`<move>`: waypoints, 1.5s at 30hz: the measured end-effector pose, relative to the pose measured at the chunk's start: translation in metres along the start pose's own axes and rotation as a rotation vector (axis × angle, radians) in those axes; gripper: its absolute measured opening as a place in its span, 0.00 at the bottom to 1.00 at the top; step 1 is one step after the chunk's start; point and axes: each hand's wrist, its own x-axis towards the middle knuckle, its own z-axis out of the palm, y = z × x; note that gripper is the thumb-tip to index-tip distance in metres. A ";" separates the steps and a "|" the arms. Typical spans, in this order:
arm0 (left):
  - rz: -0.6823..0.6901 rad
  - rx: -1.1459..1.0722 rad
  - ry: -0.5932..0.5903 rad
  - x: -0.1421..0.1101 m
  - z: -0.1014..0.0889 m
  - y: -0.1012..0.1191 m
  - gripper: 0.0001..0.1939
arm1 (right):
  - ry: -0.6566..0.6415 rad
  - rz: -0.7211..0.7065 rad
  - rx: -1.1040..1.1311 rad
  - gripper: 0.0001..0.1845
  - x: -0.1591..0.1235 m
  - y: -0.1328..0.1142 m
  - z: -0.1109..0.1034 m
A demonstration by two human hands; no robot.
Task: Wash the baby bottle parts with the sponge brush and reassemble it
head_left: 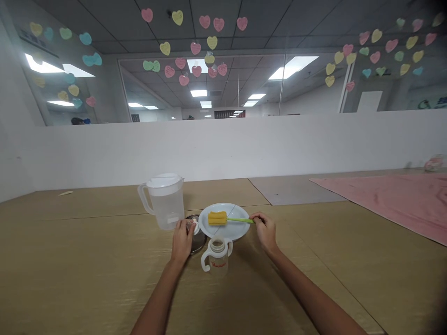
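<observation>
My right hand [265, 230] is closed on the green handle of a bottle brush. The yellow sponge head of the bottle brush [217, 218] is over the white plate [240, 230]. My left hand [182, 241] has its fingers closed on a small white bottle cap [196, 227] with a clear part, above a round metal bowl [199, 243]. In front of the plate, between my forearms, a clear baby bottle [218, 263] stands upright without a lid. It has two white side handles and red print.
A translucent lidded pitcher [167, 202] stands behind my left hand, its handle to the left. Pink cloth [401, 200] covers the right part of the brown table [87, 260]. A white wall [223, 151] closes off the back, below windows with heart-shaped notes.
</observation>
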 end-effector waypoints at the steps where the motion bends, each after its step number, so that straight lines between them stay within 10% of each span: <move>1: -0.001 0.003 0.003 0.000 0.000 -0.001 0.12 | 0.000 0.001 0.003 0.11 0.000 0.000 0.000; 45: -0.105 0.040 0.026 -0.002 -0.002 0.001 0.15 | -0.014 0.030 0.005 0.11 0.000 -0.002 0.000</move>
